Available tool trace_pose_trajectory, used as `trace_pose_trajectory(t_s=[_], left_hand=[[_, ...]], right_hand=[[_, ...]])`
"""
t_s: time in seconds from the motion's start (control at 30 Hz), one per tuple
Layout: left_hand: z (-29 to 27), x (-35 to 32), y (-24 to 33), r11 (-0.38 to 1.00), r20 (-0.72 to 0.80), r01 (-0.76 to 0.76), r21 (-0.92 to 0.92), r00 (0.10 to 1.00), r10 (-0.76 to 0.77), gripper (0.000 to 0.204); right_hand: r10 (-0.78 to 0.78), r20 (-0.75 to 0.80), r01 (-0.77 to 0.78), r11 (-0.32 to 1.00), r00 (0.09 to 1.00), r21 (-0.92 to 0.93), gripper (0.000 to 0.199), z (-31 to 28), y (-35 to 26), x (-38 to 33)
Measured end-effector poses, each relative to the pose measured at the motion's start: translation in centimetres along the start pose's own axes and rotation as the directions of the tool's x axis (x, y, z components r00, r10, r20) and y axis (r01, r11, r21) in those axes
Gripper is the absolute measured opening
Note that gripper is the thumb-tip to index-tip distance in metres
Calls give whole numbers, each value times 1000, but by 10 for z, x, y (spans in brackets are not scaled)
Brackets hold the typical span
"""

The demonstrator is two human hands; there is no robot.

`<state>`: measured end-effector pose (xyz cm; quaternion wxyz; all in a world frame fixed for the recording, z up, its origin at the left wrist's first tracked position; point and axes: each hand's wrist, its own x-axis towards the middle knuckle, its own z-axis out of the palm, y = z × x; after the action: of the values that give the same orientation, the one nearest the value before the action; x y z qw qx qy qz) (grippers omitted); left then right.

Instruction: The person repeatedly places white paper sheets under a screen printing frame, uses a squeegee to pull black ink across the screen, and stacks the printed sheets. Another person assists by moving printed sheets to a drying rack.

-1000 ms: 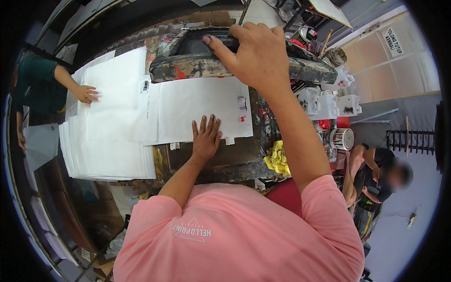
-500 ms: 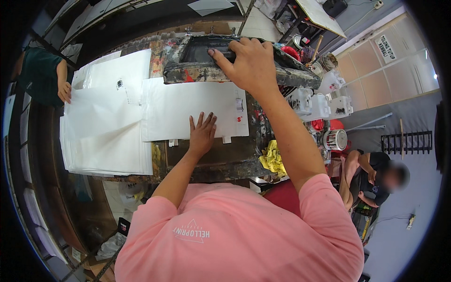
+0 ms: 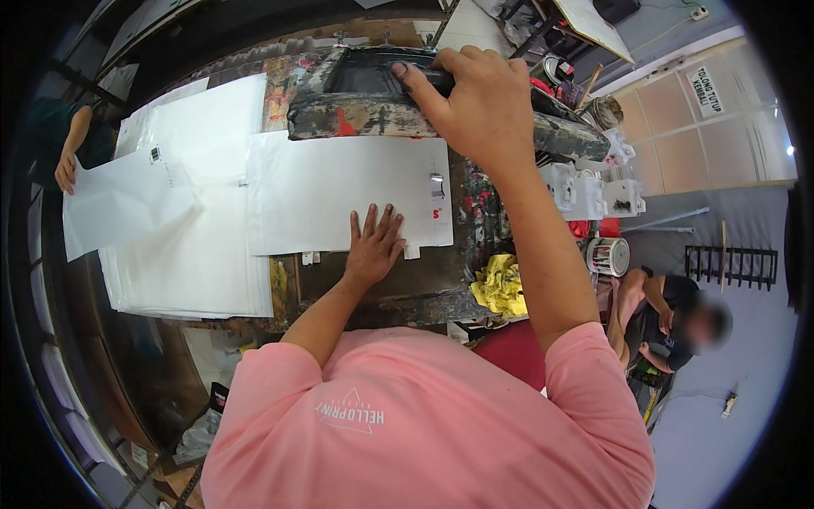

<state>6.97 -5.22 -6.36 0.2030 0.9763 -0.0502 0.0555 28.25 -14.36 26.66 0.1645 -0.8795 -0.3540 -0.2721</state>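
Note:
My right hand [image 3: 487, 102] reaches over the near bar of a paint-stained screen printing frame [image 3: 365, 117], fingers curled and thumb along a dark bar inside it. The frame is tilted up at its near side; what lies under my palm is hidden. Flat on the table lies a white sheet [image 3: 339, 182] with small red and grey marks at its right end. My left hand [image 3: 371, 250] rests on the sheet's near edge, fingers spread, holding nothing. White tabs show beneath that edge.
At left is a white stack [image 3: 195, 263]; a co-worker's hand [image 3: 66, 170] holds up a sheet [image 3: 127, 199] from it. A crumpled yellow cloth [image 3: 500, 287], white jugs [image 3: 585, 195] and a paint bucket [image 3: 608, 254] stand right. Another person [image 3: 678, 314] sits beyond.
The frame's near side has risen, and my right hand has moved with it, slightly right. The co-worker's hand has drawn the top sheet leftward. My left hand stays on the white sheet.

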Motion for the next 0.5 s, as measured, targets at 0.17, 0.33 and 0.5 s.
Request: trace_pose_trajectory(t_s=[0.17,0.33,0.5], left_hand=[[-1,-1,1,1000,-4,-11,-4,1000,11,59],[-3,-5,2,1000,-66,-25,15,998,26,59],[-59,4,14,882,-137,44,-469,983,-122,69]], right_hand=[[25,32,-25,1000,999,-3,62,-3,-4,-3],[-5,-8,5,1000,1000,8,63,-1,-6,-8],[2,110,1,1000,994,-26,64,-2,-7,-18]])
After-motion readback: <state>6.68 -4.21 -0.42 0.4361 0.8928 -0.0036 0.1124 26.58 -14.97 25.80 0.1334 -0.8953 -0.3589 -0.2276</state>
